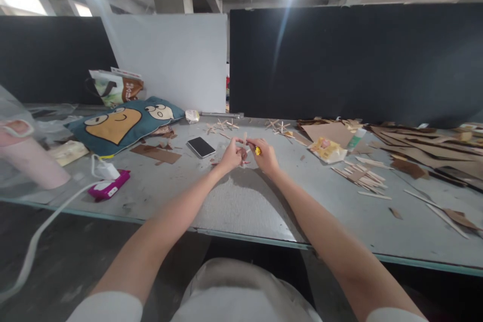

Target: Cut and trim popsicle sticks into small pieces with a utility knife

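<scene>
Over the middle of the table, my left hand has its thumb and fingers closed on a small pale wooden stick piece that stands up between my hands. My right hand is closed around a small yellow tool, whose kind I cannot make out, with its fingertips close to the stick. Brownish scraps lie under my fingers, partly hidden by them. A smartphone lies face up to the left of my left hand. Behind my hands, small crossed-stick pieces rest on the table.
At right lie a bundle of wooden sticks, a yellow packet, a glue stick and stacked cardboard. On the left are a cushion, a purple power strip with a white cable, and a pink tumbler.
</scene>
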